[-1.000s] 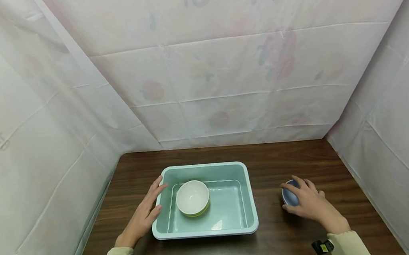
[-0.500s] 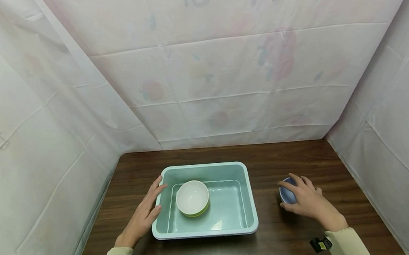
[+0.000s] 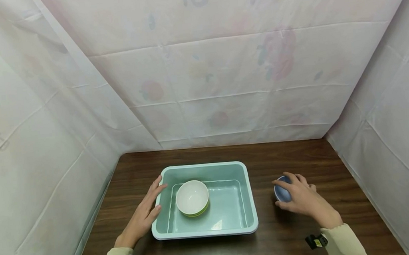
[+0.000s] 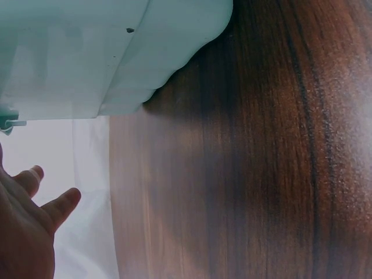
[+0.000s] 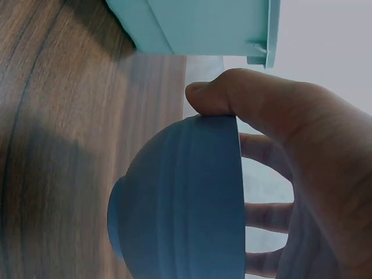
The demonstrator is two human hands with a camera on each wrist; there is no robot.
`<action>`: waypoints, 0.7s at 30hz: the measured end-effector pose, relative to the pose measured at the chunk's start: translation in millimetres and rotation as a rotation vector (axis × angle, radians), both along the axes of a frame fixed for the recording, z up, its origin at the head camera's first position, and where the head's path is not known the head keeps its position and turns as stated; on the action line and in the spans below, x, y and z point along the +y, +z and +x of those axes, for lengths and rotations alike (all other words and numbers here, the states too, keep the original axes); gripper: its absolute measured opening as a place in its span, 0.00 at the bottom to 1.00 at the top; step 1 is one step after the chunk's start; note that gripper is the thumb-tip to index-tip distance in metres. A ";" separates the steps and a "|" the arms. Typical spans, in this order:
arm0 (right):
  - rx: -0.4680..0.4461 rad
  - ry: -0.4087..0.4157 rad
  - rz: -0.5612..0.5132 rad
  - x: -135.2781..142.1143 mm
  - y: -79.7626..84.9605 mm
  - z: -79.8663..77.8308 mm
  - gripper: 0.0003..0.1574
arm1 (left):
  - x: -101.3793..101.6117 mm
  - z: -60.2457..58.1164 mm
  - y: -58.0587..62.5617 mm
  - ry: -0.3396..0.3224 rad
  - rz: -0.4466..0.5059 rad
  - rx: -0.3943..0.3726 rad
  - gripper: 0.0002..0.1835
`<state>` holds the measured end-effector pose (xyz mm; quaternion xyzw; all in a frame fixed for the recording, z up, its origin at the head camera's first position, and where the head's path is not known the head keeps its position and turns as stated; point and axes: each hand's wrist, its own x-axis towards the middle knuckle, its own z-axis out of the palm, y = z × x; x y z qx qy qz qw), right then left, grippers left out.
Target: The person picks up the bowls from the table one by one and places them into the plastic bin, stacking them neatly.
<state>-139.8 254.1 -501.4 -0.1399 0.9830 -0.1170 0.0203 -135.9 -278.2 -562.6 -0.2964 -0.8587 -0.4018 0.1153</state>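
Observation:
My right hand (image 3: 304, 199) grips a small blue bowl (image 3: 282, 194) by its rim, to the right of the basin. In the right wrist view the thumb (image 5: 232, 93) presses the near side of the bowl (image 5: 186, 197), while the other fingers reach round the far side. The bowl stands upright, its foot seemingly a little above the table. My left hand (image 3: 143, 216), fingers extended, lies along the left rim of a pale green basin (image 3: 205, 233); in the left wrist view its fingers point up beside the basin wall (image 4: 133, 58). Whether it touches the rim is unclear.
Inside the basin, left of its middle, a white bowl (image 3: 192, 197) sits stacked on a yellow-green bowl (image 3: 198, 213). The basin stands on a dark wooden table (image 3: 270, 234). White printed sheets (image 3: 222, 82) hang behind and at both sides.
My right hand has moved left with the blue bowl, bringing it nearer the basin. My left hand, the basin and the stacked bowls have stayed in place.

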 end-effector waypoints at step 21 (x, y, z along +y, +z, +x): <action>0.056 0.066 -0.009 -20.3 23.2 -12.5 0.38 | -0.2 -0.1 0.9 -0.004 -0.004 0.002 0.37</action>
